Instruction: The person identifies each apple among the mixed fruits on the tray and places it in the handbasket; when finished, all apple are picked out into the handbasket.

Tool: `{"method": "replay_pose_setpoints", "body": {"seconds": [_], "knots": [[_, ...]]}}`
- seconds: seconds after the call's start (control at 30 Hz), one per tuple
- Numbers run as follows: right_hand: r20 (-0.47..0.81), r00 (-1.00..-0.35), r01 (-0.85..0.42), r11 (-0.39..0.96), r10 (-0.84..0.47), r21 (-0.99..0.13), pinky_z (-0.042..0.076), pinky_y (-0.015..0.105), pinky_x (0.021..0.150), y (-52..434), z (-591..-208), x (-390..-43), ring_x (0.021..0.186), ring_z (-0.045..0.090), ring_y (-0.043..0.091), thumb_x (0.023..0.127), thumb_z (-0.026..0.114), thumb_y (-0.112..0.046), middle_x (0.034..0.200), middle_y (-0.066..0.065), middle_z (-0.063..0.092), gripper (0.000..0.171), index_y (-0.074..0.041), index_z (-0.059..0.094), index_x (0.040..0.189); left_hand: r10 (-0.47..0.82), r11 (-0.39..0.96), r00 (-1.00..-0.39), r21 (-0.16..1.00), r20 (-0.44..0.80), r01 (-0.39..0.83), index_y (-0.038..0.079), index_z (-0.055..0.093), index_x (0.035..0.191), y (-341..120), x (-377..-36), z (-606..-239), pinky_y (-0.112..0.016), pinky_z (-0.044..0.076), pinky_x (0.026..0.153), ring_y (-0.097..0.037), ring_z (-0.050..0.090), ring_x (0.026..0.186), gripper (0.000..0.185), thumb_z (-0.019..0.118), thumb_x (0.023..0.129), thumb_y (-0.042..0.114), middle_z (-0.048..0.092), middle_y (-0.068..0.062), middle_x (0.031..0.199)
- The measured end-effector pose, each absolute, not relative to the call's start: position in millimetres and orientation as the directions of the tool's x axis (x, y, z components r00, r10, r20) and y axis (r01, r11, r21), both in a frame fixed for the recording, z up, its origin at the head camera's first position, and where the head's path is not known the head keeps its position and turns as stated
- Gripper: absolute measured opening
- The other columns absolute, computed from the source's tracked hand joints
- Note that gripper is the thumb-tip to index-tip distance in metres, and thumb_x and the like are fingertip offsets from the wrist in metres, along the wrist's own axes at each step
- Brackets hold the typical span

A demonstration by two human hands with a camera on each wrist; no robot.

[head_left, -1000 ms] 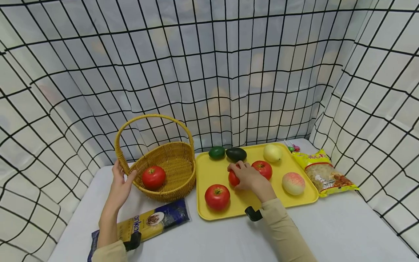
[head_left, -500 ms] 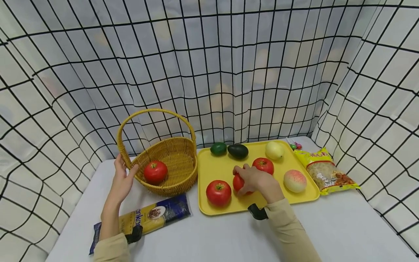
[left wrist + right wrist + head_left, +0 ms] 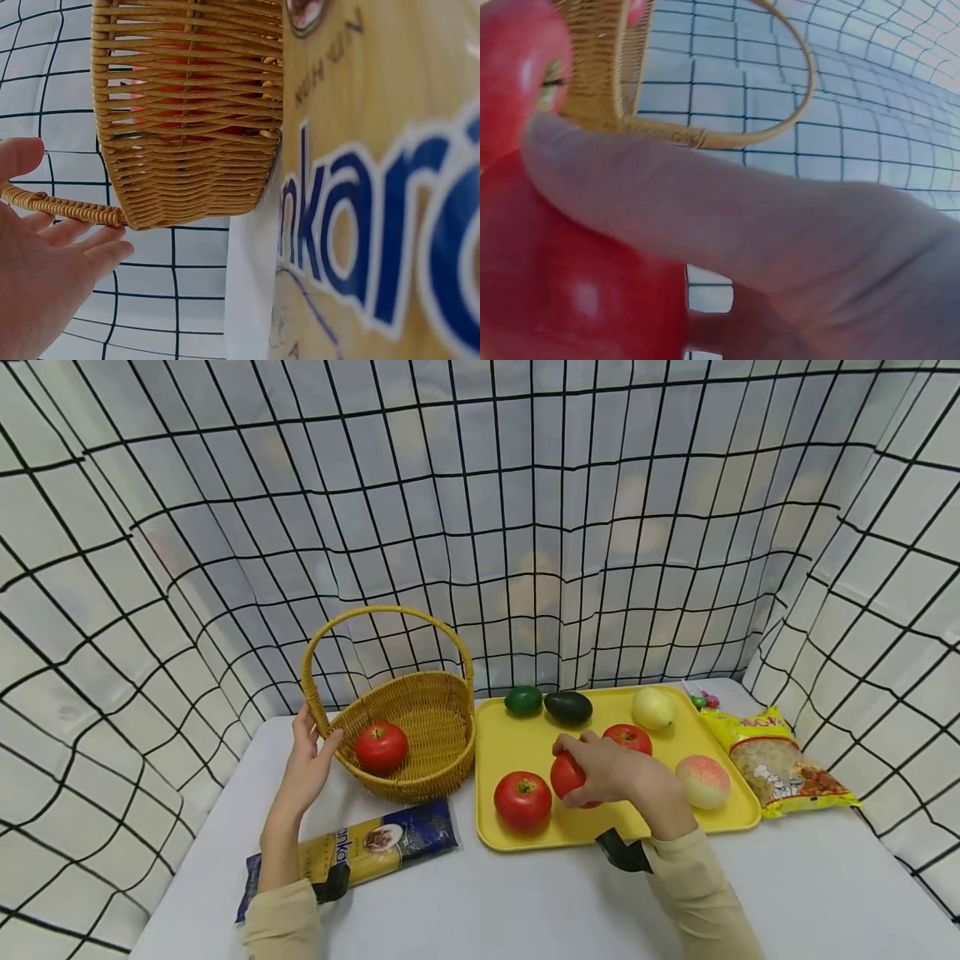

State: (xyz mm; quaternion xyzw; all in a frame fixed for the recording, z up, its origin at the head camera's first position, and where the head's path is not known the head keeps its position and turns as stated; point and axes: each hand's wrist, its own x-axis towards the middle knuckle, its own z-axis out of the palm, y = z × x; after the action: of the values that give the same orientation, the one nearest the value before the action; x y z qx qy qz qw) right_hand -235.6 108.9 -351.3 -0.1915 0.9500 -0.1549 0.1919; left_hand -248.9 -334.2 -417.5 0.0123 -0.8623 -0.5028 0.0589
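My right hand (image 3: 611, 768) grips a red apple (image 3: 567, 775) over the yellow tray (image 3: 498, 739), thumb on its near side and fingers curled over its far side. In the right wrist view the thumb lies across the red apple (image 3: 577, 277). Another apple (image 3: 522, 802) sits just left of it on the tray, and a third apple (image 3: 628, 738) is partly behind the hand. My left hand (image 3: 305, 768) is at the left foot of the wicker basket's handle (image 3: 312, 685); its extended fingers touch the handle, thumb apart. One apple (image 3: 382, 747) lies inside the basket (image 3: 438, 718).
Two avocados (image 3: 567, 707), a pale yellow lemon-like fruit (image 3: 654, 707) and a peach (image 3: 702, 781) lie on the tray. A yellow snack bag (image 3: 776, 764) stands at its right. Below the basket lies a blue-and-yellow packet (image 3: 375, 843). Black-lined netting (image 3: 525, 527) encloses the table.
The head view has shifted, so the whole scene sits further right. My right hand has tightened round the apple, showing more of its side; my left hand stays at the basket handle.
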Motion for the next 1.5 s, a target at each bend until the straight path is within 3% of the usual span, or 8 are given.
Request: {"method": "replay_pose_setpoints", "body": {"seconds": [0.27, 0.5, 0.7, 0.9, 1.03, 1.17, 1.3, 1.5], "knots": [[-0.319, -0.830, -0.333, 0.865, -0.458, -0.375, 0.056, 0.046, 0.090, 97.5, -337.3, -222.6, 0.111, 0.056, 0.026, 0.082, 0.085, -0.029, 0.121, 0.008, 0.056, 0.059, -0.023, 0.055, 0.132, -0.052, 0.496, -0.993, 0.866, 0.107, 0.067, 0.020, -0.024, 0.162, -326.6, -257.0, -418.1, -0.071, 0.011, 0.125, -0.046, 0.000, 0.160, 0.084, 0.041, 0.111, 0.037, -0.014, -0.017, 0.173], [-0.320, -0.811, -0.414, 0.867, -0.490, -0.278, 0.056, 0.043, 0.091, 57.9, -324.4, -217.9, 0.116, 0.052, 0.028, 0.083, 0.085, -0.027, 0.126, 0.010, 0.055, 0.060, -0.023, 0.055, 0.134, -0.063, 0.520, -0.995, 0.854, 0.074, 0.031, 0.018, -0.025, 0.162, -329.7, -251.3, -416.4, -0.072, 0.012, 0.124, -0.047, -0.001, 0.160, 0.084, 0.040, 0.111, 0.036, -0.015, -0.017, 0.172], [-0.343, -0.776, -0.484, 0.849, -0.529, -0.212, 0.057, 0.048, 0.098, 20.4, -304.4, -239.4, 0.130, 0.053, 0.031, 0.086, 0.082, -0.035, 0.147, 0.011, 0.048, 0.066, -0.029, 0.049, 0.143, -0.063, 0.525, -0.995, 0.851, 0.079, 0.034, 0.017, -0.026, 0.161, -332.1, -248.8, -418.0, -0.072, 0.012, 0.123, -0.048, -0.002, 0.159, 0.084, 0.040, 0.111, 0.033, -0.016, -0.018, 0.172], [-0.355, -0.785, -0.542, 0.841, -0.508, -0.007, 0.052, 0.052, 0.107, -19.3, -298.3, -280.5, 0.138, 0.053, 0.031, 0.090, 0.077, -0.046, 0.164, 0.007, 0.037, 0.079, -0.032, 0.036, 0.156, -0.049, 0.546, -0.993, 0.835, 0.111, 0.066, 0.016, -0.027, 0.161, -329.1, -249.5, -421.8, -0.070, 0.012, 0.124, -0.049, -0.001, 0.159, 0.087, 0.041, 0.111, 0.037, -0.017, -0.017, 0.172], [-0.315, -0.768, -0.614, 0.780, -0.557, 0.118, 0.056, 0.045, 0.103, -48.6, -301.8, -291.0, 0.132, 0.058, 0.027, 0.090, 0.077, -0.047, 0.161, 0.007, 0.042, 0.078, -0.031, 0.037, 0.155, -0.050, 0.547, -0.993, 0.835, 0.103, 0.059, 0.016, -0.027, 0.161, -328.1, -245.7, -421.9, -0.071, 0.012, 0.124, -0.049, 0.001, 0.159, 0.087, 0.041, 0.111, 0.035, -0.017, -0.018, 0.172], [-0.267, -0.729, -0.682, 0.699, -0.630, 0.214, 0.053, 0.042, 0.110, -79.9, -306.9, -297.3, 0.142, 0.051, 0.026, 0.090, 0.077, -0.047, 0.161, 0.005, 0.042, 0.079, -0.033, 0.036, 0.156, -0.038, 0.549, -0.993, 0.832, 0.112, 0.072, 0.014, -0.027, 0.161, -331.1, -244.3, -421.5, -0.073, 0.013, 0.123, -0.051, 0.003, 0.158, 0.087, 0.041, 0.111, 0.036, -0.015, -0.021, 0.171], [-0.267, -0.714, -0.696, 0.700, -0.648, 0.161, 0.045, 0.046, 0.118, -104.5, -312.5, -312.0, 0.151, 0.042, 0.030, 0.090, 0.077, -0.046, 0.170, 0.004, 0.031, 0.081, -0.036, 0.034, 0.157, -0.045, 0.542, -0.991, 0.837, 0.122, 0.078, 0.013, -0.027, 0.160, -337.5, -243.0, -419.7, -0.075, 0.012, 0.121, -0.053, 0.003, 0.157, 0.086, 0.040, 0.111, 0.035, -0.015, -0.023, 0.171], [-0.348, -0.756, -0.615, 0.783, -0.554, 0.091, 0.046, 0.044, 0.117, -110.8, -325.0, -339.6, 0.155, 0.035, 0.032, 0.093, 0.074, -0.045, 0.175, 0.001, 0.015, 0.088, -0.040, 0.022, 0.163, -0.038, 0.495, -0.993, 0.865, 0.114, 0.080, 0.018, -0.027, 0.161, -337.7, -245.1, -415.3, -0.074, 0.014, 0.121, -0.050, 0.001, 0.158, 0.086, 0.039, 0.111, 0.038, -0.015, -0.019, 0.172]]}}
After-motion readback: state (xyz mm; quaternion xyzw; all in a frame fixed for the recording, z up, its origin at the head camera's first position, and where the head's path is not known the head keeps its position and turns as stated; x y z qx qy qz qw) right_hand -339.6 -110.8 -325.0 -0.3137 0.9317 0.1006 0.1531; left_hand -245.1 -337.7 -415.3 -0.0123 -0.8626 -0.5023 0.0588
